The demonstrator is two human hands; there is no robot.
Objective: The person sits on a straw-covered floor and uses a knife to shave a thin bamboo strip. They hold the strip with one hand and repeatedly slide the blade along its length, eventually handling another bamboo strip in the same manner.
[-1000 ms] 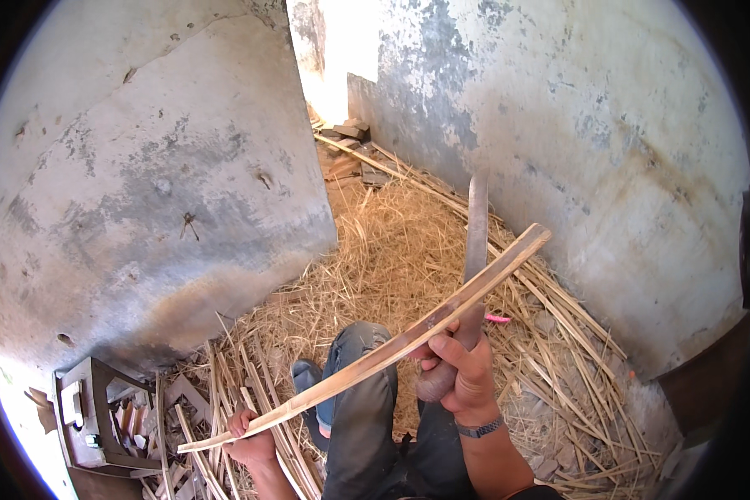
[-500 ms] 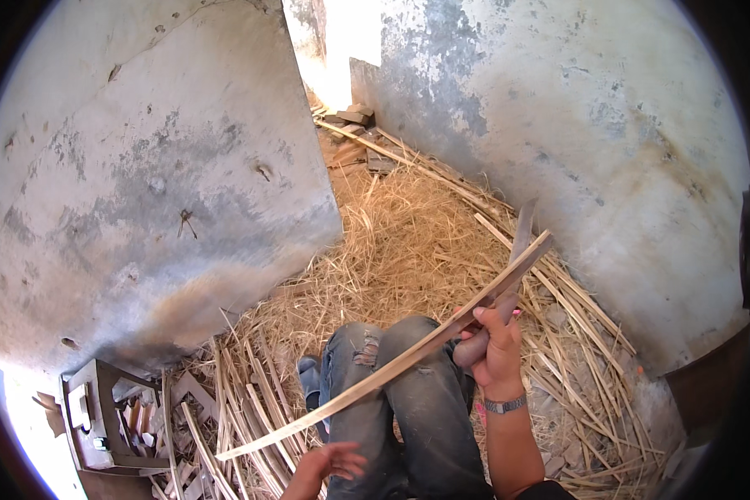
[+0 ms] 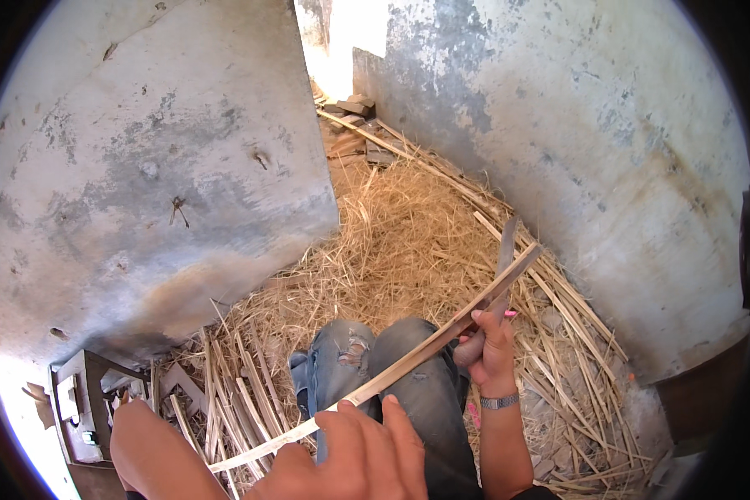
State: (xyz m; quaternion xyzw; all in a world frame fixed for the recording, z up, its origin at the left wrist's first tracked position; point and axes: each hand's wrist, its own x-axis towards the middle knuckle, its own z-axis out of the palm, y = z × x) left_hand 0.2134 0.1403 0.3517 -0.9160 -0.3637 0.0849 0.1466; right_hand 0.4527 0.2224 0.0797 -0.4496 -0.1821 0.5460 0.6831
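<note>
The long pale wooden strip (image 3: pixel 392 375) slants across the person's lap, one end toward 7 o'clock and the other at 3 o'clock. Near that upper end the curved knife (image 3: pixel 507 244) crosses behind it, blade tip upward. The right hand (image 3: pixel 497 348), at 4 o'clock, is closed around the knife, its thumb up against the strip. The left hand (image 3: pixel 350 450) is at 6 o'clock, back upward, its fingers overlapping the strip's lower part; whether they grip it cannot be told. A metal-banded watch (image 3: pixel 498 402) circles the right wrist. Beneath lie the torn-kneed jeans (image 3: pixel 421 400). Loose straw-like shavings (image 3: pixel 400 221) cover the floor from the centre toward 12 o'clock. More strips (image 3: pixel 579 337) lie at 4 o'clock, with another bundle (image 3: pixel 235 392) between 7 and 8. A wooden frame (image 3: pixel 79 367) stands at 8 o'clock. Weathered walls rise at 10 (image 3: pixel 154 158) and 2 o'clock (image 3: pixel 575 150).
</note>
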